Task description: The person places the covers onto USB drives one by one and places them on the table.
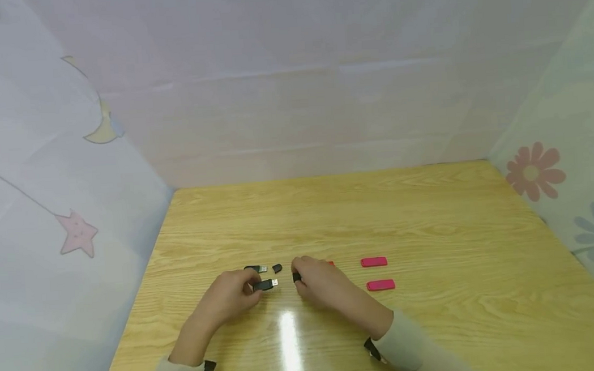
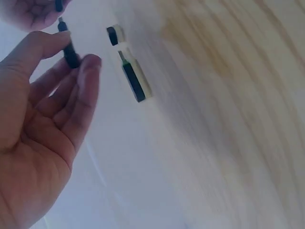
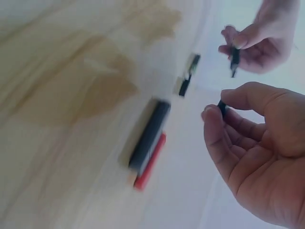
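Note:
My left hand (image 1: 226, 296) pinches a black USB stick (image 1: 263, 285) between thumb and fingers, its bare metal plug pointing right. Facing it, my right hand (image 1: 325, 281) holds a small black cap (image 3: 222, 108) at its fingertips, a short gap from the plug. Behind the left hand lies a second uncapped black USB stick (image 2: 133, 82), with its loose black cap (image 1: 277, 268) just off its plug end. The right wrist view shows a long dark stick (image 3: 150, 136) and a red stick (image 3: 151, 162) side by side near the right hand. In the head view that hand mostly hides them.
Two pink USB sticks (image 1: 373, 261) lie to the right of the right hand, one nearer than the other. The wooden table (image 1: 431, 217) meets printed cloth walls at its back and sides. A bright reflection streaks the near tabletop.

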Available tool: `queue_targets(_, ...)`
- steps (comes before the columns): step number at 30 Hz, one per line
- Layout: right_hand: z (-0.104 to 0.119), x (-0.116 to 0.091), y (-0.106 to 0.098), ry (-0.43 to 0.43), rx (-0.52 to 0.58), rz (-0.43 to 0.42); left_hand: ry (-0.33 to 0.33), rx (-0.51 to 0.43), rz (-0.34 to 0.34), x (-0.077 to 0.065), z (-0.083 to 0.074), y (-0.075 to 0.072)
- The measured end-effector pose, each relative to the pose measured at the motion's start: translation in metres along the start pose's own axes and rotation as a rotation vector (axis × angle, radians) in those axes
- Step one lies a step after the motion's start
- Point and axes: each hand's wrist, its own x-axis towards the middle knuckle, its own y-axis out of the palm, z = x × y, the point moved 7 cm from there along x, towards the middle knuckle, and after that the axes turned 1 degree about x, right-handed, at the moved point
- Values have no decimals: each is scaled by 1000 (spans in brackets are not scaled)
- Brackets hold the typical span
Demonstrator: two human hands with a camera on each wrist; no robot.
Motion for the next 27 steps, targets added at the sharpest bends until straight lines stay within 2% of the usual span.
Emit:
queue_targets(7, -24, -23, -31, -8, 113, -121, 148, -235, -36, 10, -28, 2)
queue_targets(10, -37, -32, -38, 5, 176, -146, 201, -295, -38, 17, -39, 8)
queue_targets(19, -60, -53, -48, 1, 339, -211, 287, -318, -48, 33, -71, 20)
queue_targets(22, -64, -58, -50, -10, 384, -239, 292, -318, -54, 37, -78, 21)
queue_targets(27, -69, -65, -52, -13, 373, -305, 284, -326, -58, 41, -82, 24)
